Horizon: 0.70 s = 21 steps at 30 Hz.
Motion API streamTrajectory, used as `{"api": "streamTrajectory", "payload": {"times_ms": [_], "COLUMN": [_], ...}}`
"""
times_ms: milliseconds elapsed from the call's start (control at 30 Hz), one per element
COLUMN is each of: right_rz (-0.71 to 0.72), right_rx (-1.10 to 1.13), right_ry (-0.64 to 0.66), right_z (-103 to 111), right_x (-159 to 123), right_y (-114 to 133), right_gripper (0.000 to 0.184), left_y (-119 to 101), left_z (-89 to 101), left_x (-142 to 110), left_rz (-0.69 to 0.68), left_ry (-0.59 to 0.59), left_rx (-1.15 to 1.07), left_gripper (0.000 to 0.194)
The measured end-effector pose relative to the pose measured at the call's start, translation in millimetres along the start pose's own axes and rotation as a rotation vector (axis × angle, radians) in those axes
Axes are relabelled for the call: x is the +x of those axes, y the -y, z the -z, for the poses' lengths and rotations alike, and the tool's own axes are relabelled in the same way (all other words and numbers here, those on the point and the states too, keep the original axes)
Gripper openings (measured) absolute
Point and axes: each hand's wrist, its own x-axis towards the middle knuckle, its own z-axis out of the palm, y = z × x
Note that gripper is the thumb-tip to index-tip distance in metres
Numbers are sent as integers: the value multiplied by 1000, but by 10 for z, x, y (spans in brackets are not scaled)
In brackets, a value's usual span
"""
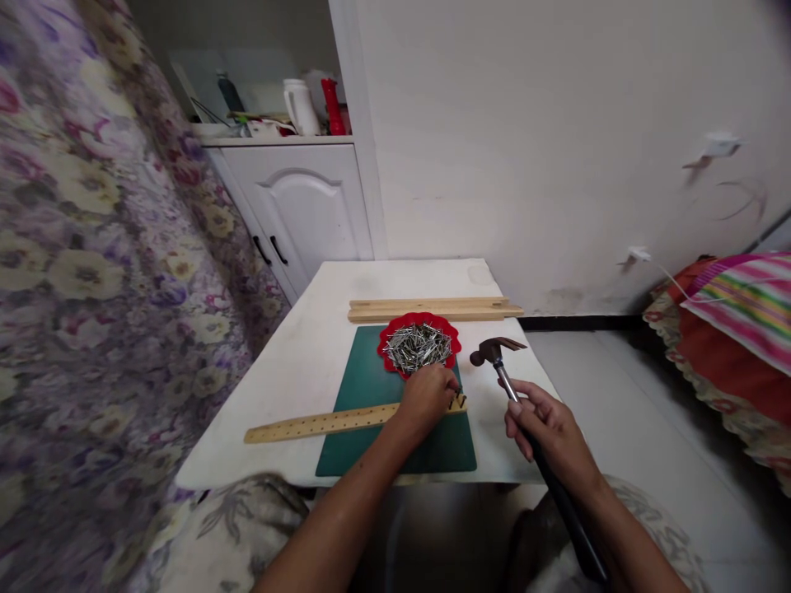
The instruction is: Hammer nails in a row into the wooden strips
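My right hand (549, 428) is wrapped round the dark handle of a claw hammer (507, 380), whose head is raised beside the right end of the wooden strip (321, 423). Rows of small holes or marks run along this strip, which lies across a green mat (358, 379). My left hand (429, 395) bends over the strip's right end with its fingertips pinched on a nail, partly hidden by the fingers. A few nails (457, 403) stand in the wood just below those fingertips. Behind my left hand, a red scalloped dish (381, 339) holds a heap of loose silver nails (417, 346).
More wooden strips (432, 310) lie at the back of the white table (278, 395). A floral curtain (142, 272) hangs at left, near a white cabinet (302, 198). On the right is a bed or seat with a striped cloth (754, 296).
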Motion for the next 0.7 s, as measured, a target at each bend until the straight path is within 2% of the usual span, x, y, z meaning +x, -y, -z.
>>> {"api": "streamTrajectory", "payload": {"times_ms": [167, 300, 500, 700], "right_rz": [-10, -26, -70, -89], "right_rx": [4, -11, -39, -82], "right_ry": [-6, 10, 52, 133], "right_z": [-3, -10, -53, -103], "right_x": [1, -7, -23, -36], "right_y": [1, 3, 8, 7], "right_gripper": [35, 38, 37, 34], "left_y": [58, 114, 110, 122], "left_z": [-5, -18, -56, -105], "left_x": [46, 50, 41, 34], "left_rz": [-32, -49, 73, 114], "left_ry": [35, 5, -24, -39], "left_rx": [8, -13, -62, -119], "left_gripper": [25, 25, 19, 15]}}
